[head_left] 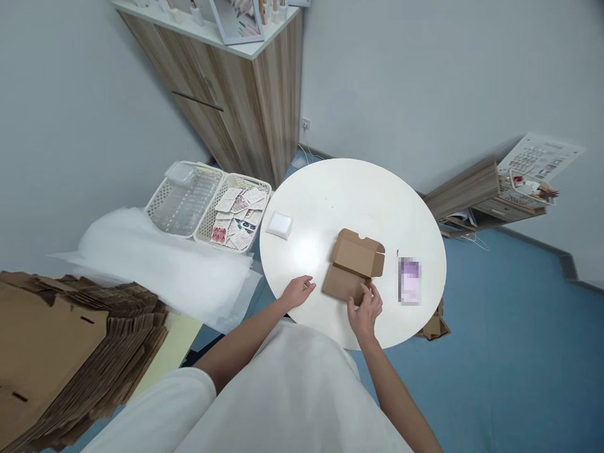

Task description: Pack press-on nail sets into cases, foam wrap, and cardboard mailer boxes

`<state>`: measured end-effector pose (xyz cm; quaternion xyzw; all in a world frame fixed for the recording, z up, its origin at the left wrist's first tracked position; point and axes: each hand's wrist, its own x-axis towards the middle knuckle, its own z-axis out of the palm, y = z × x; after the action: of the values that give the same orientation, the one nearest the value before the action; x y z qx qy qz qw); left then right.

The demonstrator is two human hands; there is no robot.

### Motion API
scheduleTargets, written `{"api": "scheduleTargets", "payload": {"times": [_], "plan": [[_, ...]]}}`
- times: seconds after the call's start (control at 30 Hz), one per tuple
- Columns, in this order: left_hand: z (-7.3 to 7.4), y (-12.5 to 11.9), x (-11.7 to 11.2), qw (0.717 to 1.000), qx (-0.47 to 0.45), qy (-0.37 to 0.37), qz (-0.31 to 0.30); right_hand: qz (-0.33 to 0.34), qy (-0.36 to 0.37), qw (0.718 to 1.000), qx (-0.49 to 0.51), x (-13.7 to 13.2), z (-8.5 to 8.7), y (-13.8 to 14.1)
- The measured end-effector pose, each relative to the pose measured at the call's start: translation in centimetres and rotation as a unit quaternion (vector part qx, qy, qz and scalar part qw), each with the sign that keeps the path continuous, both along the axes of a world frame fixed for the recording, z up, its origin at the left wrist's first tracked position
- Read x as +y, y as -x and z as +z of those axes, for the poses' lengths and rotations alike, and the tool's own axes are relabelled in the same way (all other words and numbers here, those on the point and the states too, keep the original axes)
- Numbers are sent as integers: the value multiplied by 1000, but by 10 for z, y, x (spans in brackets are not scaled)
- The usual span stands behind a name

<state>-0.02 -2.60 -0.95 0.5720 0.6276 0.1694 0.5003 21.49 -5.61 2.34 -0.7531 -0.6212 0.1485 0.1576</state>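
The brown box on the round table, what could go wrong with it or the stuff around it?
The brown cardboard box stands open with the right hand at its near right side, so a hard squeeze might crease it. The small white packet lies near the left edge of the round white table and could get knocked off. The stack of cardboard sheets looks uneven, so some might slide.

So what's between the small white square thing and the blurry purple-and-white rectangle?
An open brown cardboard box, with white tabletop on both sides, in the head view.
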Motion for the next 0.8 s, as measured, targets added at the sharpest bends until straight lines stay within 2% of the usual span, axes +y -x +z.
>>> {"api": "scheduleTargets", "payload": {"times": [0.07,0.13,0.2,0.3,0.4,0.57,0.67,0.8], "plan": [[0,16,3,1000,19,-10,15,59,-11,998,30,6,6,20],[1,34,10,997,51,-49,41,125,11,988,90,18,9,42],[3,54,22,988,90,-102,76,179,59,969,159,34,9,66],[10,81,47,969,140,-156,129,206,137,941,232,63,2,102],[14,100,74,964,157,-150,153,169,198,918,300,93,-9,135],[3,113,109,974,151,-44,165,46,235,872,427,133,-25,175],[-5,113,116,974,147,-26,172,8,238,852,466,149,-28,187],[-7,108,110,974,129,-69,174,12,243,836,492,158,-27,192]]}}
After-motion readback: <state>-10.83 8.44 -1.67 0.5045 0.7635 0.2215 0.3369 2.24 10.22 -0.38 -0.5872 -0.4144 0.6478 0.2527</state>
